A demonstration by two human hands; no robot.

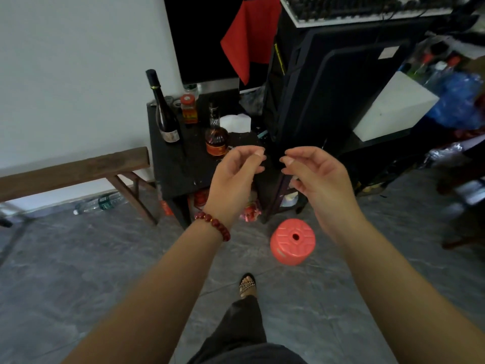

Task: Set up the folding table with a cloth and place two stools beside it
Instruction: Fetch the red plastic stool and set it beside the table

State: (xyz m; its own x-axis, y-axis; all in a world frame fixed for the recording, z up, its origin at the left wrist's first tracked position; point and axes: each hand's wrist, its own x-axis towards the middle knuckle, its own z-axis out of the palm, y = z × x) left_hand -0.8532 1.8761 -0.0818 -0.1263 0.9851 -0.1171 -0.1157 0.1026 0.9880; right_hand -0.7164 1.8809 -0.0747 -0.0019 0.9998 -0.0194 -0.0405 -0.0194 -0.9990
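Both my hands are raised in front of me with palms facing each other and fingers loosely curled; they hold nothing. My left hand (236, 172) wears a red bead bracelet at the wrist, and my right hand (317, 177) hovers a short gap to its right. Below them a red plastic stool (292, 241) stands on the grey floor. A large flat black panel that looks like a folded table (328, 95) stands upright behind my hands. A red cloth (250, 38) hangs at the top, left of that panel.
A low black side table (173, 164) carries a dark wine bottle (164, 111), a brown liquor bottle (216, 132) and a jar. A wooden bench (73, 169) runs along the left wall, a plastic bottle (99, 203) under it. Clutter and a white box (393, 106) fill the right.
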